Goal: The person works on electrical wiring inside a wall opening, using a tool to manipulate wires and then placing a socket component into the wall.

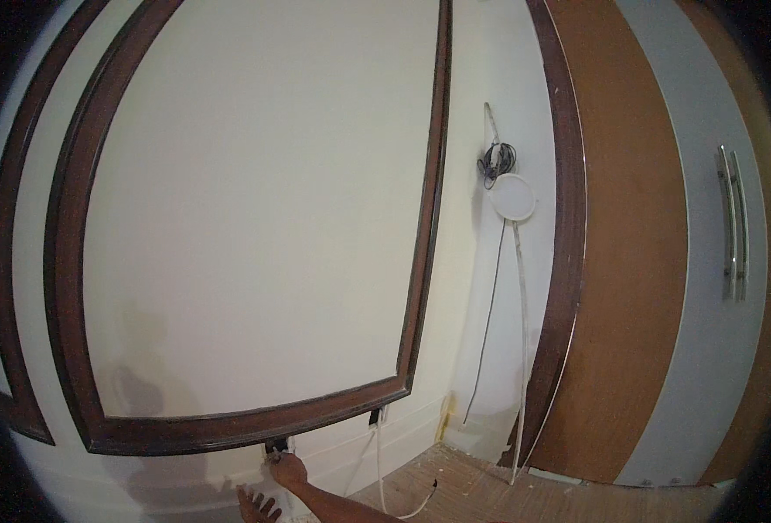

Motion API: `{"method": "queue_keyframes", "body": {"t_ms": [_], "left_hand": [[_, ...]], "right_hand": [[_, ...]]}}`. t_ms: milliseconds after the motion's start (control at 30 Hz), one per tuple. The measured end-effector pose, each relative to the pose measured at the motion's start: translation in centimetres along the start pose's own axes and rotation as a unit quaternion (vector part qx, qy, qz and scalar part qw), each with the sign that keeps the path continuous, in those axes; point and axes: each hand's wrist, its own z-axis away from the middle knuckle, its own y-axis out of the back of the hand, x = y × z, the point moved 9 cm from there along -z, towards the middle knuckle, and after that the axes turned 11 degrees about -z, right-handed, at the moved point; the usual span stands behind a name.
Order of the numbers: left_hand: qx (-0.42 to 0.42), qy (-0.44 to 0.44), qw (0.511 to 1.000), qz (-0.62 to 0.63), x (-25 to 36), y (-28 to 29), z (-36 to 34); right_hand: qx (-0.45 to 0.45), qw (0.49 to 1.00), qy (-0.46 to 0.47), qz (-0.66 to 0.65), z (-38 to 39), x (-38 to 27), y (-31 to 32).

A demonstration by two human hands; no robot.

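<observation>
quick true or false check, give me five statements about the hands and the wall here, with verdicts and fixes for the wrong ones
1. The right hand is at a dark opening below the brown frame. True.
2. The left hand grips a door handle. False: the left hand is low by the wall, near the right hand, fingers apart.
3. A dark coiled cable hangs above a round white disc. True.
4. The cupboard has round knobs. False: it has long metal bar handles.
5. A white cable runs down to the floor. True.
</observation>
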Motion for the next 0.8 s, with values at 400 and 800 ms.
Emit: {"method": "queue_keyframes", "body": {"t_ms": [400, 800], "left_hand": [[-0.033, 0.007, 0.999, -0.003, -1.9, 0.4, -1.4], [-0.018, 0.040, 0.998, -0.035, -1.1, -3.0, -1.1]], "right_hand": [[0.116, 0.985, 0.083, -0.096, 2.1, 2.4, 1.6], [0.163, 0.975, -0.018, -0.152, 1.4, 1.4, 4.4]]}}
